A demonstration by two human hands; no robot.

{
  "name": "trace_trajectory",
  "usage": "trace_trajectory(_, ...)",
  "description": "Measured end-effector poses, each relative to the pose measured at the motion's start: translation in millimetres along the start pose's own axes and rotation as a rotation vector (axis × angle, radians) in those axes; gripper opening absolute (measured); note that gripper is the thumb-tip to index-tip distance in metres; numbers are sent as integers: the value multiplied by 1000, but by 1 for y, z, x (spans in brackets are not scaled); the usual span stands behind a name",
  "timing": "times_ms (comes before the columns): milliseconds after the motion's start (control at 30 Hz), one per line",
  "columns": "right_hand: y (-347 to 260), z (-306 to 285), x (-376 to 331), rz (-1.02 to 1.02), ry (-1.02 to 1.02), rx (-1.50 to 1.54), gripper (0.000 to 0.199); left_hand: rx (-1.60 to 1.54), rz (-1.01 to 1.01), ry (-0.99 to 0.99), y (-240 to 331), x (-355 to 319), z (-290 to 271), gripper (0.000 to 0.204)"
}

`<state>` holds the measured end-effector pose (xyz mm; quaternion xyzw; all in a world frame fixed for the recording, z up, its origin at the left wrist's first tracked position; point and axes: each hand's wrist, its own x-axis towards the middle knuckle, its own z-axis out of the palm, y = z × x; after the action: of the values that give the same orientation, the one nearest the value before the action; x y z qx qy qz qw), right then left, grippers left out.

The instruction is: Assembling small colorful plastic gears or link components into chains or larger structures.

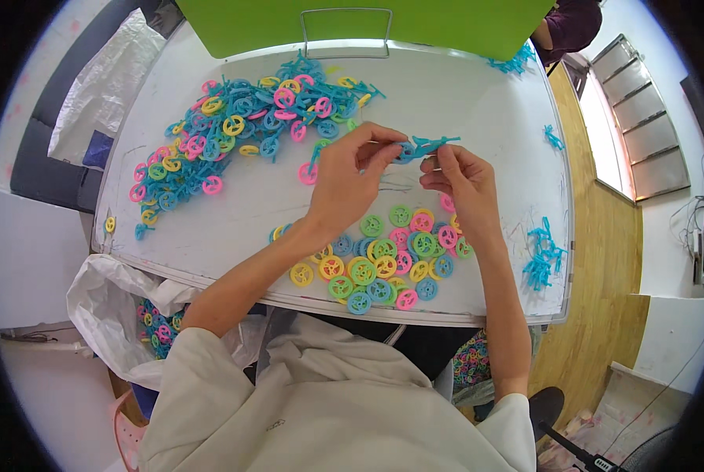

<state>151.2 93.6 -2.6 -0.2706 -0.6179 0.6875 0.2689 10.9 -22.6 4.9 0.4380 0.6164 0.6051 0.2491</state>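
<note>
Above the middle of the white table [478, 102], my left hand [345, 177] pinches a small blue plastic wheel [404, 153]. My right hand [468, 185] grips a thin blue plastic frame piece [432, 145] between thumb and fingers. Wheel and frame meet between the two hands; whether they are joined I cannot tell. Under and in front of my hands lie many loose spoked wheels [384, 266] in pink, yellow, green and blue. Beyond my left hand spreads a heap of blue frames with coloured wheels [242, 110].
Blue frame pieces [542, 256] lie along the table's right edge, with more at the far right corner. A green board [367, 27] stands at the back. White sack [104, 295] with assembled pieces hangs at left; a bag of small coloured parts [472, 358] sits below. Someone's arm [560, 31] shows far right.
</note>
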Motion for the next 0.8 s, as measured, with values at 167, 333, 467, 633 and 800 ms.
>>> trace_trajectory(167,3,-1,2,-20,-61,11,31,-144,-62,11,-3,2,-1,16)
trace_trajectory(333,9,-10,5,58,-191,143,34,-208,-72,38,-2,6,-3,13)
trace_trajectory(467,3,-6,4,69,-344,292,39,-297,-90,66,-1,6,-3,13)
trace_trajectory(633,-6,11,-6,67,-52,-47,42,-63,-5,150,-3,3,1,12)
trace_trajectory(800,2,13,-2,-82,52,43,39,49,155,-69,-5,3,1,18)
